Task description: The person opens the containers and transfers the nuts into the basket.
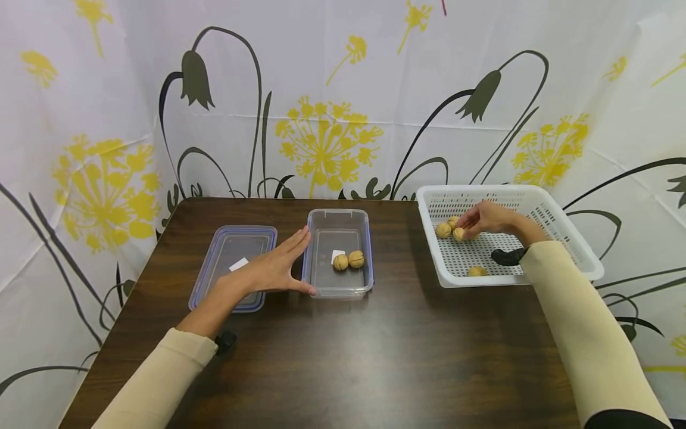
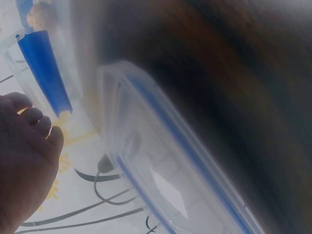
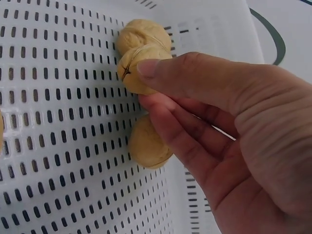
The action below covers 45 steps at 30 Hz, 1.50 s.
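My right hand (image 1: 486, 218) reaches into a white perforated plastic basket (image 1: 442, 271) and pinches a walnut (image 3: 135, 73) between thumb and fingers. Two more walnuts lie right by it: one walnut (image 3: 141, 33) behind the held one and another walnut (image 3: 148, 144) below the fingers. Another walnut (image 1: 477, 271) sits nearer the basket's front wall. My left hand (image 1: 276, 262), fingers extended and thumb spread, rests against the left side of a clear plastic container (image 1: 343, 292). Inside that container are two walnuts (image 1: 356, 258) beside a small white label.
A clear lid (image 1: 214, 280) with a blue-purple edge and a white label lies left of the container, partly behind my left forearm. The dark wooden table (image 1: 370, 357) carries everything. A flower-print curtain (image 1: 343, 89) hangs at the back.
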Each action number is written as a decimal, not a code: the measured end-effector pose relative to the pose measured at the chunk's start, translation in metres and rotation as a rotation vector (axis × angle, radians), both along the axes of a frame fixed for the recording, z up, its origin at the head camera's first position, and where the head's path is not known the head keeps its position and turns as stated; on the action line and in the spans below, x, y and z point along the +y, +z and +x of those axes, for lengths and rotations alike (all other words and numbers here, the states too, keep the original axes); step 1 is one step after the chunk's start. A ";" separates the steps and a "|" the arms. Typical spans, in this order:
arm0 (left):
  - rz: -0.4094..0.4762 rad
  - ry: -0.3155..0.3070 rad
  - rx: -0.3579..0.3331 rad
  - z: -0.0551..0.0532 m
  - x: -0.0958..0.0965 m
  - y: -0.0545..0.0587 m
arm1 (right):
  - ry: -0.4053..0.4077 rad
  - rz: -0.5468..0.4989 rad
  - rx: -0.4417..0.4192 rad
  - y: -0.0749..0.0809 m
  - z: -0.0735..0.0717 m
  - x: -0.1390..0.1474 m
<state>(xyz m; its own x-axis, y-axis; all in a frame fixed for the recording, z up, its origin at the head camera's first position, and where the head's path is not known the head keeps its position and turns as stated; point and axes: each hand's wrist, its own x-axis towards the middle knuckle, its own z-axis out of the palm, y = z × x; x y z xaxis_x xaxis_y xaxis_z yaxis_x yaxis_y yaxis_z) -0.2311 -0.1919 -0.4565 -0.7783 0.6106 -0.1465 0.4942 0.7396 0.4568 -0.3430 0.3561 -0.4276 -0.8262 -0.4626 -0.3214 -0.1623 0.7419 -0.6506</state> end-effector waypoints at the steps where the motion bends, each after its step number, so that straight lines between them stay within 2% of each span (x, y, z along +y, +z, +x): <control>1: 0.001 0.000 0.002 0.000 0.000 0.001 | 0.008 0.005 0.010 0.000 0.000 -0.001; 14: 0.004 0.005 0.006 0.002 0.000 0.002 | 0.064 0.087 0.080 -0.002 0.001 -0.018; 21: 0.006 0.009 0.010 0.003 0.001 0.003 | 0.063 0.092 0.160 0.009 0.002 -0.018; 27: 0.009 0.007 0.009 0.003 0.000 0.004 | 0.053 0.058 0.229 0.023 0.004 -0.022; 34: 0.012 0.007 0.014 0.003 0.000 0.002 | 0.070 -0.016 0.243 0.044 0.010 -0.041; 45: 0.014 0.005 0.014 0.003 0.001 0.003 | 0.201 -0.142 0.200 0.064 0.013 -0.088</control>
